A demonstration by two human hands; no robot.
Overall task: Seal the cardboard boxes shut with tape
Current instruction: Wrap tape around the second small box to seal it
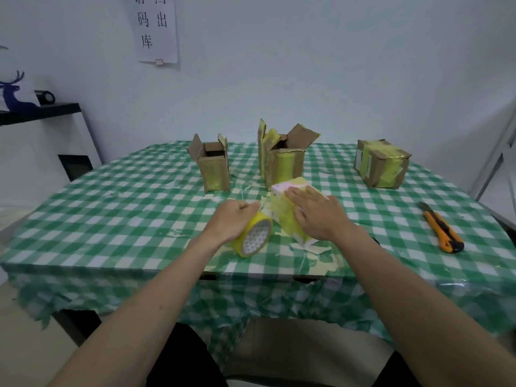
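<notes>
1. Box (290,208) lies near the front of the surface (111,208), already wrapped in much yellow tape; right hand (318,216) presses flat on it, fingers straight.
2. Left hand (233,219) has its grip curled round the tape roll (255,236), just beside the box.
3. Judgement: keep the strip taut, smooth it down with the flat palm, then cut with the knife (442,229).
4. Two open boxes (213,166) remain behind.

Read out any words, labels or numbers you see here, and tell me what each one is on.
"码", "出", "库": large characters on the paper sign on the wall; the characters above them are cut off by the frame's top.
Label on the sealed box at far right: too small to read.
Nothing legible on the tape roll or the utility knife.
</notes>
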